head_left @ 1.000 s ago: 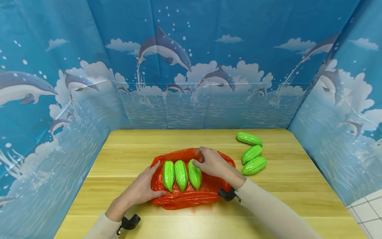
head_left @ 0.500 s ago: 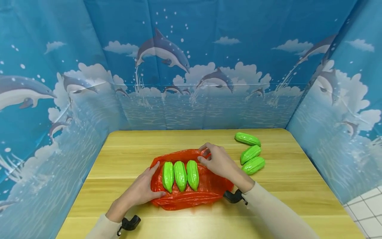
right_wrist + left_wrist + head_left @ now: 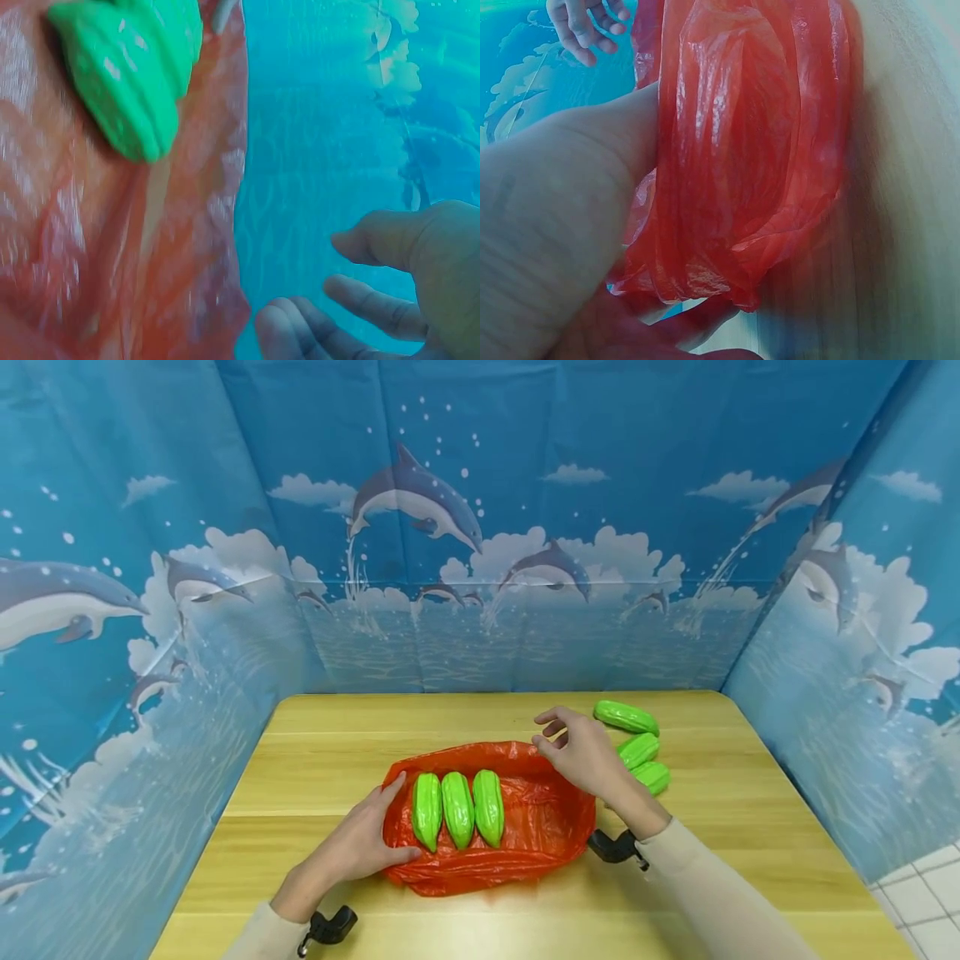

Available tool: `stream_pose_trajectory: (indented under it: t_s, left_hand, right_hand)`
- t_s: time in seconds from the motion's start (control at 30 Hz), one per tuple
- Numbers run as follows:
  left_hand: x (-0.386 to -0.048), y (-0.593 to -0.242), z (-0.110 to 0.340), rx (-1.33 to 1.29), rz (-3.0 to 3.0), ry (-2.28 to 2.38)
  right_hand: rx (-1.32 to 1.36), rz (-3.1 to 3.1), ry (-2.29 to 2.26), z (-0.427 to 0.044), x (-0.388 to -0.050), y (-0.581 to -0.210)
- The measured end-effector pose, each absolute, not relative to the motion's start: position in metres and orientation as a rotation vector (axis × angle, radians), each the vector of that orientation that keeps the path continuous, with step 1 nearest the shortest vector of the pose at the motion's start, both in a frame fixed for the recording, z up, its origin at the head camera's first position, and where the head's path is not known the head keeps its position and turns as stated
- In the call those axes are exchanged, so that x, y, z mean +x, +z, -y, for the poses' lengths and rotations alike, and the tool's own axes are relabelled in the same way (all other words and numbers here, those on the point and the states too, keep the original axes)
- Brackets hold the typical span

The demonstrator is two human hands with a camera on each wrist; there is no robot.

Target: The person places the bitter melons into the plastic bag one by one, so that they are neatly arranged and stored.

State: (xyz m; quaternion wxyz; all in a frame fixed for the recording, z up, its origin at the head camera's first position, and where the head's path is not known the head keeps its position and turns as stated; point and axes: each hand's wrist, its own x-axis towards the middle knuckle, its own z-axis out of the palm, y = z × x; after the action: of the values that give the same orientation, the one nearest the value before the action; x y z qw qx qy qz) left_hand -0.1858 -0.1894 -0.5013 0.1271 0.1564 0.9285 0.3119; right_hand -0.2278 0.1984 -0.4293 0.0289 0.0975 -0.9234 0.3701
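Nearest the table's [image 3: 300, 793] front edge, the left hand [image 3: 358, 841] rests with thumb and forefinger spread wide at the left end of the red bag [image 3: 551, 818]. Three green fruits [image 3: 458, 810] lie side by side inside it. The right hand [image 3: 587, 754] hovers by the bag's far right rim, thumb parted from loosely bent fingers. Three loose fruits [image 3: 626, 717] sit toward the far right corner, before a dolphin curtain [image 3: 465, 643].
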Motion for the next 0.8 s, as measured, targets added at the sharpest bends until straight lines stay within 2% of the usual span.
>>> stream_pose_trajectory:
  t_s: [0.8]
  left_hand:
    - [-0.185,-0.507,0.188,0.43,-2.717,0.937]
  right_hand:
    - [0.183,2.917,0.919,-0.306,-0.288,-0.479]
